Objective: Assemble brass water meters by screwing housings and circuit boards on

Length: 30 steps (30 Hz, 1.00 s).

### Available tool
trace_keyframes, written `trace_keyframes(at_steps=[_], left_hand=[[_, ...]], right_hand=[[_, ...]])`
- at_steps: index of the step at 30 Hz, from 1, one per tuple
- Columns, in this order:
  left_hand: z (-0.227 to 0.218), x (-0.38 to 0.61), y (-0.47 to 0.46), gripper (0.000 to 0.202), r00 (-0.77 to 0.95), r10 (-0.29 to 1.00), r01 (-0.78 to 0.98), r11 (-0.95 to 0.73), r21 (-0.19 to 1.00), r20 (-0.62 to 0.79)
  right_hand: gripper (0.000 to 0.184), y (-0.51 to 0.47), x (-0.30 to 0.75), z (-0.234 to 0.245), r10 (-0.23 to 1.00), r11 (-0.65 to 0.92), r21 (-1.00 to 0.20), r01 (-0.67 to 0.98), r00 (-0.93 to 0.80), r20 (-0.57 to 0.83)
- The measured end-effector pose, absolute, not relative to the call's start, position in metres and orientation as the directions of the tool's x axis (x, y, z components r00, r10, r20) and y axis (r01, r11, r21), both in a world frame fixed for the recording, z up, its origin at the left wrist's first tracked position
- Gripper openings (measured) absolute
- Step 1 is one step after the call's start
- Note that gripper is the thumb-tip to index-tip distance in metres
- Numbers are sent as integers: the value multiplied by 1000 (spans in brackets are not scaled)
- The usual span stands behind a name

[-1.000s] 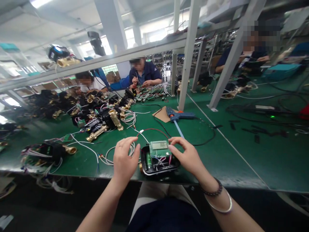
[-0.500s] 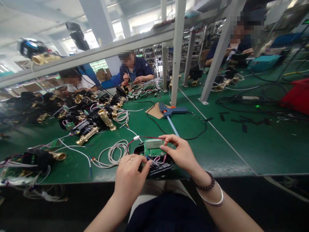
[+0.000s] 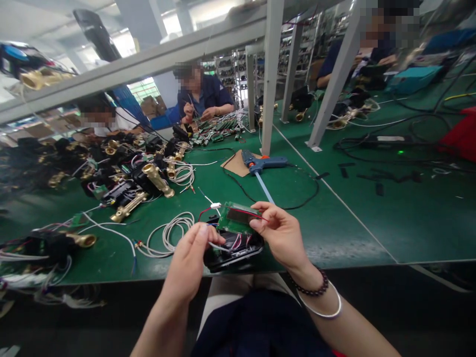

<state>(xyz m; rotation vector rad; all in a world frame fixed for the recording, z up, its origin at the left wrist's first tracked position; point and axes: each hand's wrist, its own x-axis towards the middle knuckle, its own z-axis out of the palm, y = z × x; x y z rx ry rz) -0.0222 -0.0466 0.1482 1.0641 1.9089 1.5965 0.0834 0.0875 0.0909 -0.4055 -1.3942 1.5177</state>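
My right hand [image 3: 280, 230] pinches the right end of a green circuit board [image 3: 230, 225] with a display, holding it tilted above an open black housing [image 3: 238, 258]. A red wire crosses the board near my right fingertips. Thin wires run from beneath the board into the housing. My left hand [image 3: 191, 255] is closed at the housing's left side, its fingers around a grey cable [image 3: 219, 246] that leads inside. Just behind the board is a small white connector [image 3: 215, 206] on a red wire. The cable's grip point is hidden by my fingers.
A coiled grey cable [image 3: 167, 233] lies left of the housing. Beyond stands a blue glue gun [image 3: 266, 162] on brown cardboard [image 3: 234, 164]. Brass-and-black meter assemblies [image 3: 154, 181] crowd the left. Metal posts [image 3: 271, 84] rise ahead; co-workers sit across the bench.
The board has tipped, so its display now faces away more. My left hand has drawn back slightly left and up, and the grey cable now shows below its fingers.
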Motion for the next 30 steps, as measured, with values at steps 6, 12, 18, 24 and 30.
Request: trace_keyframes(at_steps=[6,12,18,24,30], left_hand=[[193,-42,-49,21,-332,891,-417,158,895,-311],[205,-44,-72,34,-174,958,-18,228,974,-227],[224,-65,-82,44,-355,899,385,392,835,-258],[234,-72,-81,40,-246,903,969,217,120,353],[215,-76,-81,42,-498,776,809,256,528,387]], right_hand=[[25,85,81,93,822,165,-898,-408,-447,354],[33,86,82,88,789,115,-889,-443,-504,353],[36,82,88,89,744,206,-872,-443,-508,434],[35,74,86,93,686,244,-866,-437,-553,473],[35,71,85,90,704,261,-870,-419,-534,469]])
